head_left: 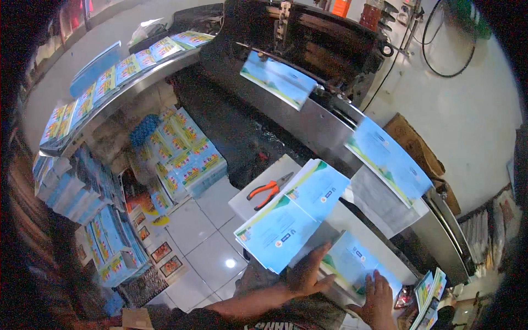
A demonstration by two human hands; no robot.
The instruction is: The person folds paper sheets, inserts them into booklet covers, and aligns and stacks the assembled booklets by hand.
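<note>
My right hand [375, 301] lies with spread fingers on a light blue printed sheet [357, 258] low in the view. Beside that sheet's left edge is my left hand [309, 272], its thumb and fingers apart, below a pile of blue and green printed sheets [294, 209]. Whether the left fingertips touch the pile or the sheet I cannot tell. Pliers with orange-and-black handles [267, 193] rest on a white board [242, 203] just left of the pile. Two more blue printed sheets, a nearer one [388, 159] and a farther one [278, 80], hang over a long metal rail.
The dark machine [308, 44] with its metal rail [335, 126] runs diagonally across the far right. Printed booklets [126, 69] line a curved shelf at left. Stacks of booklets [187, 154] stand on the tiled floor [214, 253]. More booklets [432, 294] stand at lower right.
</note>
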